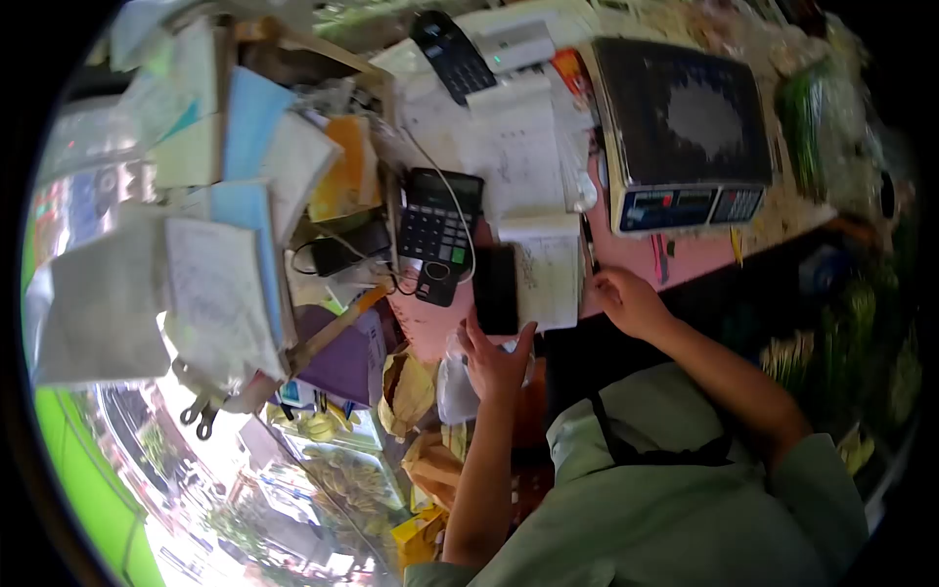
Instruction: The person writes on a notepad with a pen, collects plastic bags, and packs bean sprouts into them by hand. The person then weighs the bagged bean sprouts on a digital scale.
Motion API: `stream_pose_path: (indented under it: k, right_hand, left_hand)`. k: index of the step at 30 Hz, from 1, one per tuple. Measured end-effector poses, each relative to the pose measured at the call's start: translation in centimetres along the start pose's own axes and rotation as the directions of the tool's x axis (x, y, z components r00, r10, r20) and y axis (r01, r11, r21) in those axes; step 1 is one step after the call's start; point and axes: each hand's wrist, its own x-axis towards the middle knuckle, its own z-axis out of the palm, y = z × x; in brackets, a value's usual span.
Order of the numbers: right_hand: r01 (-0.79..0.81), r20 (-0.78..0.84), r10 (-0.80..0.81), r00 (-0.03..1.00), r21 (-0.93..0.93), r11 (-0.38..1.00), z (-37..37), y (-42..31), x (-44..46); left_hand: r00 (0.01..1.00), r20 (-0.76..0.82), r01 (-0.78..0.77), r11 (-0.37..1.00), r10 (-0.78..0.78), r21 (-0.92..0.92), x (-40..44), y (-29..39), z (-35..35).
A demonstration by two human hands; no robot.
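Observation:
My left hand (497,364) is open at the table's near edge, thumb and fingers apart. It lies just below a black phone (497,290), its fingertips close to the phone's lower end. Right of the phone lies an open notepad (548,279) with writing on its page. My right hand (631,303) rests by the notepad's lower right side with its fingers curled; whether anything is inside them is hidden. A dark pen (589,242) lies along the pad's right edge, its lower end near those fingers. A black calculator (438,227) sits left of the phone.
A weighing scale (685,127) stands at the back right. Written sheets (514,147) and a cordless phone (452,57) lie at the back. Clipped papers (225,289) hang at left. A white cable (460,196) crosses the calculator. Plastic-wrapped greens (807,132) lie far right.

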Motion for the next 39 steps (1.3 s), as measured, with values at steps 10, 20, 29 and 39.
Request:
stream_pose_path:
  k: [10, 20, 29, 39]
  right_hand:
    - [-0.061, -0.093, 0.054, 0.994, -0.072, 0.996, 4.7, 1.6, 1.4]
    - [0.011, -0.071, -0.021, 0.997, -0.136, 0.991, 4.4, 3.9, 2.4]
    - [0.06, -0.059, -0.069, 0.996, -0.15, 0.987, 4.6, 4.0, 1.3]
    - [-0.111, 0.008, 0.115, 0.993, -0.189, 0.976, 1.1, 1.6, 0.2]
  left_hand:
    - [0.997, -0.078, -0.03, 0.999, 0.028, -0.022, 2.4, -3.4, 4.0]
    - [0.991, -0.119, -0.057, 0.998, 0.056, -0.004, 2.5, -3.5, 6.9]
    - [0.996, -0.087, -0.019, 1.0, 0.017, -0.022, 1.5, -3.3, 5.9]
    - [0.978, -0.146, -0.116, 0.971, 0.148, 0.208, 1.0, -4.1, 5.1]
